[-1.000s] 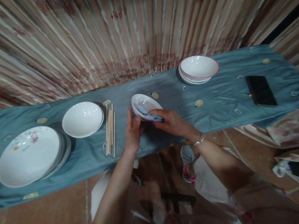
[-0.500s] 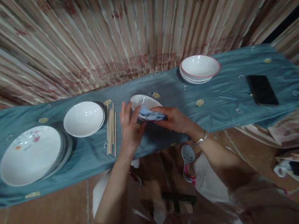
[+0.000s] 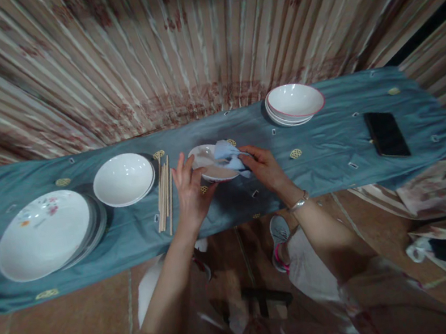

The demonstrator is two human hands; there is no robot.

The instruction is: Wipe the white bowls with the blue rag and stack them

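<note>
A white bowl (image 3: 202,155) is held by its left side in my left hand (image 3: 190,187), thumb over the near rim and fingers along the outside. My right hand (image 3: 264,166) pinches a light blue cloth (image 3: 228,151), which lies over the right rim of the bowl and partly inside it. The cloth hides the bowl's right part. Just left of my left hand lie several wooden chopsticks (image 3: 165,195) side by side.
The table has a teal tablecloth (image 3: 326,166). At left stand a stack of large plates (image 3: 46,238) with a flower pattern and some white bowls (image 3: 124,178). Red-rimmed bowls (image 3: 295,101) are stacked at back right; a black phone (image 3: 387,133) lies at far right. Pleated curtains (image 3: 183,41) hang behind.
My right hand has drawn the cloth from inside the bowl to its right rim, where it spreads out more. The bowl has tilted and shifted slightly left with my left hand.
</note>
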